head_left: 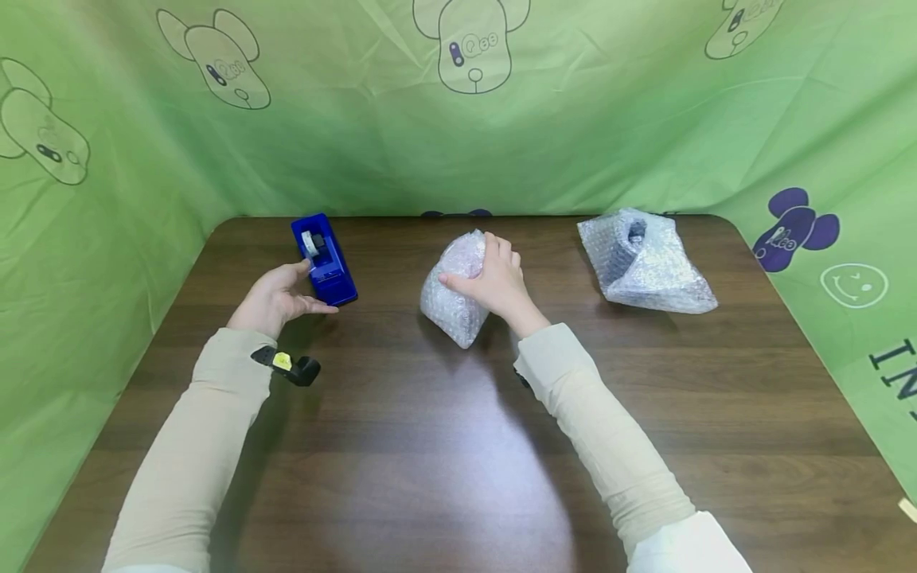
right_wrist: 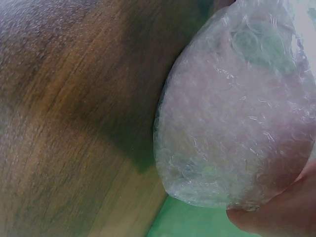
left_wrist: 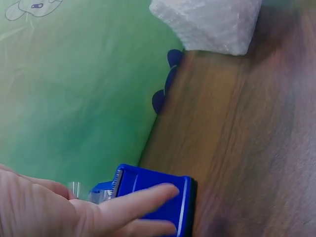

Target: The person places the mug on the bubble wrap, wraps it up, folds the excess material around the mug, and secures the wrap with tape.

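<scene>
My right hand (head_left: 503,282) grips a bundle in clear bubble wrap (head_left: 453,306) at the middle of the table, thumb on one side and fingers over the other. In the right wrist view the bubble wrap (right_wrist: 232,113) fills much of the picture; what it covers cannot be made out. My left hand (head_left: 275,298) is at a blue tape dispenser (head_left: 333,280), thumb by the tape and straight fingers along its near side. The left wrist view shows blurred fingers (left_wrist: 143,202) over the dispenser and a bit of clear tape (left_wrist: 75,188) beside the thumb.
A bubble wrap bag (head_left: 662,274) with a rolled piece of bubble wrap at its top lies at the back right of the brown wooden table (head_left: 430,446). Green printed cloth (head_left: 344,151) hangs behind the table and along both sides.
</scene>
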Available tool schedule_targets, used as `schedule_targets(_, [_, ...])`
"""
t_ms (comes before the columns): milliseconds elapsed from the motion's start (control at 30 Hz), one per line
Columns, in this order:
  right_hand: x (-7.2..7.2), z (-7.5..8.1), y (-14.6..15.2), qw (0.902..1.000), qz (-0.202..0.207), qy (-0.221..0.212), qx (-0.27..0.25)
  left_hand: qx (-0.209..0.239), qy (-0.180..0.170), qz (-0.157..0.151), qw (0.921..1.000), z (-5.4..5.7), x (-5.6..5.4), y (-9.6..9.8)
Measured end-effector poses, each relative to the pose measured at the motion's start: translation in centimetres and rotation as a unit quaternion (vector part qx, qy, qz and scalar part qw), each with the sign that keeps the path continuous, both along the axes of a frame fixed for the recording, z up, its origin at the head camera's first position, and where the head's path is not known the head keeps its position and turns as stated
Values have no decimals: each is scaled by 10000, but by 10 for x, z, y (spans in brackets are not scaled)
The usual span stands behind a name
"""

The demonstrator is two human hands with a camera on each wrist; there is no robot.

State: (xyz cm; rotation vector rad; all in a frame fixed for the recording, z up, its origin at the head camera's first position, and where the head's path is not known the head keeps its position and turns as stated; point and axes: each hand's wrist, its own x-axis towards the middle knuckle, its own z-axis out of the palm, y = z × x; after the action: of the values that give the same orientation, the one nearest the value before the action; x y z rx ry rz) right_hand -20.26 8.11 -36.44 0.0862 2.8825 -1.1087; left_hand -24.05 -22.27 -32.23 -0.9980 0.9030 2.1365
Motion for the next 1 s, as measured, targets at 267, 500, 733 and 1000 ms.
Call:
schedule_targets(267, [0, 1, -1, 10000, 11, -6, -3, 419, 99, 571, 9974, -6, 3, -1])
schedule_targets(500, [0, 0, -1, 10000, -1, 1, -3, 393, 566, 1016, 9924, -8, 8, 2])
schedule_targets(733, [0, -1, -1, 10000, 2, 9, -26, 183, 676, 902, 9935, -8, 9, 6])
schedule_targets(1000, [1, 0, 0, 10000, -13, 9, -14, 140, 747, 845, 9935, -8, 7, 7])
